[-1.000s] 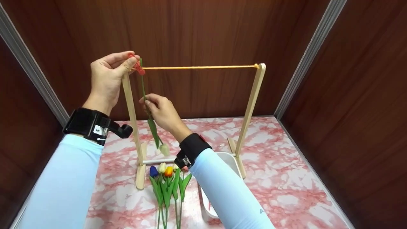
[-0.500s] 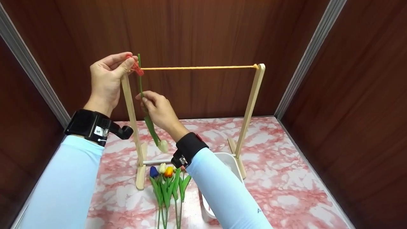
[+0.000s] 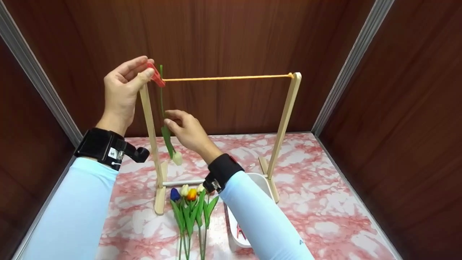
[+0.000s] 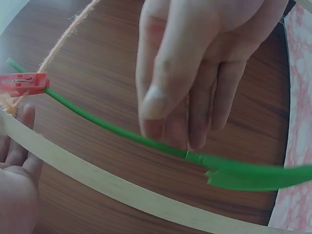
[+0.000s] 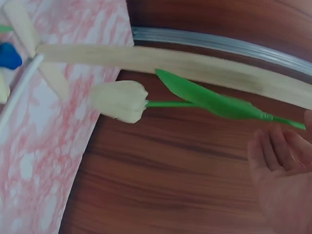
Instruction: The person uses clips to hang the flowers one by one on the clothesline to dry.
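On the orange string [image 3: 227, 78], the left hand [image 3: 122, 86] pinches a red clip [image 3: 157, 77], the right hand [image 3: 189, 131] loose

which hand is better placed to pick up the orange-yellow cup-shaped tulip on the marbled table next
Probably the right hand: it looks empty and is lower, nearer the tulip, while the left hand pinches the red plastic clip up on the thin orange string.

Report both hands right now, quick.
Left hand: closed, pinching the red clothespin at the cord.
Right hand: open, holding nothing, close beside the hanging white tulip.
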{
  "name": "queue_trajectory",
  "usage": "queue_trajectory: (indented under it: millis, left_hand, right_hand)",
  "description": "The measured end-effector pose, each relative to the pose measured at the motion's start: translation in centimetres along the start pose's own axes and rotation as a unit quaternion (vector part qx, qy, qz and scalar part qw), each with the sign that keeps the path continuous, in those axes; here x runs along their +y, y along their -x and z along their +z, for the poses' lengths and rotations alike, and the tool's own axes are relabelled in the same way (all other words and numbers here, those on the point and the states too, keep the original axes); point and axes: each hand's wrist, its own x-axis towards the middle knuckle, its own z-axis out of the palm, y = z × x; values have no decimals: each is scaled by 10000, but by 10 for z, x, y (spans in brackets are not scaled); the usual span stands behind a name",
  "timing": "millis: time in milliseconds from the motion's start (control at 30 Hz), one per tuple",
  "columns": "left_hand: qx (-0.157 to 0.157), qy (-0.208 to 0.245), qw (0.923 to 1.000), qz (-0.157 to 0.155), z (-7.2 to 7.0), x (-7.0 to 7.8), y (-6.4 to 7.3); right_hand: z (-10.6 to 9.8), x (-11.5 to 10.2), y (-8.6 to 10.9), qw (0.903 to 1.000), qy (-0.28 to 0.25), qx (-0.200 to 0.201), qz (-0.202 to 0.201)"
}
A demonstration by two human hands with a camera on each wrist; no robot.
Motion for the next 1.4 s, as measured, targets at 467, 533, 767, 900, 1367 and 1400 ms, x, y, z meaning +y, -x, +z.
queue_trajectory:
  millis: [467, 533, 767, 900, 1367, 1400]
  left_hand:
    - [1419, -1842, 9495, 2106, 2, 22, 60]
    - [1474, -2325, 9308, 2405, 8, 28, 79]
    - [836, -3228, 8875, 3180, 14, 1, 135]
    - [-142, -3464, 8912, 2926, 1, -43, 166]
    - [-1376, -3923, 9094, -152, -4, -137, 266]
    - [-1376, -3945, 9081, -287, -5, -140, 269]
  right_hand:
    - [-68, 46, 63, 9887, 790, 730, -1041]
    - [-80, 55, 78, 9838, 1126, 804, -1137]
    - [-103, 85, 123, 9726, 2202, 359, -653]
    - [-103, 110, 144, 9642, 2619, 73, -418]
    - [-76, 158, 200, 8857, 3917, -1289, 2135]
    - [-75, 158, 202, 8825, 4003, -1322, 2086]
